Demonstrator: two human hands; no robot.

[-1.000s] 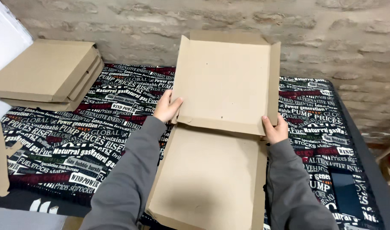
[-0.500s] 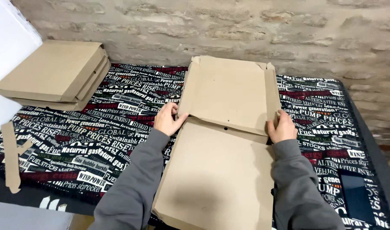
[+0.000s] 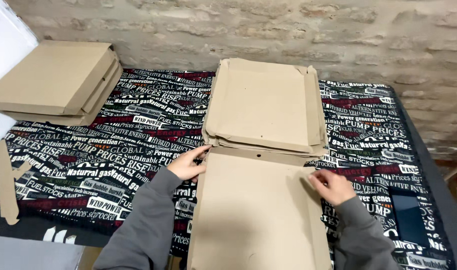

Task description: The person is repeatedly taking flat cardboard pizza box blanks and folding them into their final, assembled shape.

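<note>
A flat brown cardboard box blank (image 3: 253, 210) lies unfolded in front of me on a table covered with a black printed cloth (image 3: 113, 145). Its far half rests on a stack of similar flat cardboard blanks (image 3: 266, 107) near the brick wall. My left hand (image 3: 188, 164) touches the blank's left edge near the fold line, fingers pinching the side flap. My right hand (image 3: 331, 186) rests on the right edge of the near panel, fingers curled on the cardboard. Both arms wear grey sleeves.
Two folded cardboard boxes (image 3: 53, 82) are stacked at the far left. A loose cardboard strip (image 3: 6, 182) lies at the left table edge. A dark flat phone-like device (image 3: 411, 220) lies at the right. A brick wall (image 3: 288, 30) runs behind the table.
The upper cardboard panel, held upright before, has been lowered flat onto the stack. Both hands moved down and nearer, now at the side edges of the near panel.
</note>
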